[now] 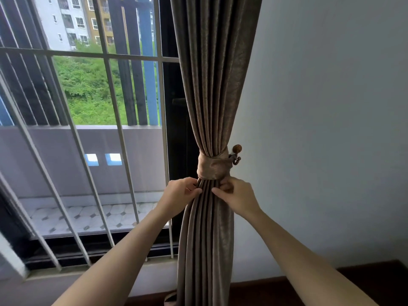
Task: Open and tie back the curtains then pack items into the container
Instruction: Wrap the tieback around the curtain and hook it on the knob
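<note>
Beside a barred window (88, 129), the brown curtain (212, 85) is gathered by a tieback (210, 167) hooked at the wall; its folds are pinched just below by the left hand (180, 193) and right hand (237, 195).

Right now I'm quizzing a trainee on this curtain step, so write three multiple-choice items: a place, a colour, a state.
1. The hook sits where from the tieback? A left; B right; C below.
2. The curtain is: A brown; B blue; C white.
3. The curtain is: A spread across the window; B fallen down; C gathered by the tieback.
Answers: B, the hook pokes out at its right edge; A, the folds are brown; C, the tieback cinches it while left hand and right hand pinch folds below.
</note>
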`<state>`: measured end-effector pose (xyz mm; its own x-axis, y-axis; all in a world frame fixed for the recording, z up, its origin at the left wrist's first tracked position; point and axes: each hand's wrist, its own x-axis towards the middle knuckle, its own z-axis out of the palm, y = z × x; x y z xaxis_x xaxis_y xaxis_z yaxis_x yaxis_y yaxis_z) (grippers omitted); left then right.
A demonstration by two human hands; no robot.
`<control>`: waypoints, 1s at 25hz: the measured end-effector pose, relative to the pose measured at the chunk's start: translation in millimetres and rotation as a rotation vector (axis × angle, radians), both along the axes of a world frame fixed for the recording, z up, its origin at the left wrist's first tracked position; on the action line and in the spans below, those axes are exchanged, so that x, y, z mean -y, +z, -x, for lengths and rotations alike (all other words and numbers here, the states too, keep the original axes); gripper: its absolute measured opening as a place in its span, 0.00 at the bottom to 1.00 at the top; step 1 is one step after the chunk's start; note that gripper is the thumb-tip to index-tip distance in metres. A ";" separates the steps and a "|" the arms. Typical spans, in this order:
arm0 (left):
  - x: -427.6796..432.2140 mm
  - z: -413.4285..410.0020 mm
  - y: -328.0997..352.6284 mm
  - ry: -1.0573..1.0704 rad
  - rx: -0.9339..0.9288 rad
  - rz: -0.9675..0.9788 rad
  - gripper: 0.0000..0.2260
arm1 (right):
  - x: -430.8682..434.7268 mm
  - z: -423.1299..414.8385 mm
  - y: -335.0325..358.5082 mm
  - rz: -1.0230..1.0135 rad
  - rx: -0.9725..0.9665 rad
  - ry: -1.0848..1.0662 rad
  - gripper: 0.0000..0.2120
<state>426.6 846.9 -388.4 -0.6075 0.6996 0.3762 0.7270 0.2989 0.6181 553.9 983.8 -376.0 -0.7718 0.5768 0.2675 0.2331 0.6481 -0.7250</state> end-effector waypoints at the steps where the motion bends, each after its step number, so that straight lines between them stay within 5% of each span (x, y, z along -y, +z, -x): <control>1: -2.2 -2.1 0.6 0.004 -0.022 0.001 0.09 | -0.5 -0.5 -2.4 -0.047 -0.005 -0.015 0.15; 7: -6.7 4.6 -11.1 0.007 -0.177 0.011 0.09 | -8.8 -10.7 -13.6 -0.135 -0.040 -0.087 0.11; 10: -9.5 9.5 -7.2 0.007 -0.159 0.085 0.07 | -15.8 -8.5 -8.1 0.015 0.053 -0.044 0.13; 11: -10.4 9.3 -3.3 0.024 -0.045 0.066 0.05 | -17.1 -7.2 -3.6 0.187 0.050 -0.026 0.11; 14: -14.5 3.2 16.1 0.018 0.878 -0.319 0.07 | -14.4 -2.4 14.2 0.882 -0.086 -0.042 0.03; 16: -21.5 3.3 23.3 0.053 1.254 -0.433 0.11 | -11.0 2.7 16.7 1.211 -0.190 -0.071 0.05; 19: -31.0 4.4 31.9 0.111 1.378 -0.286 0.14 | -8.2 10.4 14.8 1.431 -0.288 -0.088 0.08; 25: -33.1 8.5 37.6 0.085 1.473 -0.223 0.08 | -9.1 15.1 18.5 1.321 -0.244 -0.152 0.09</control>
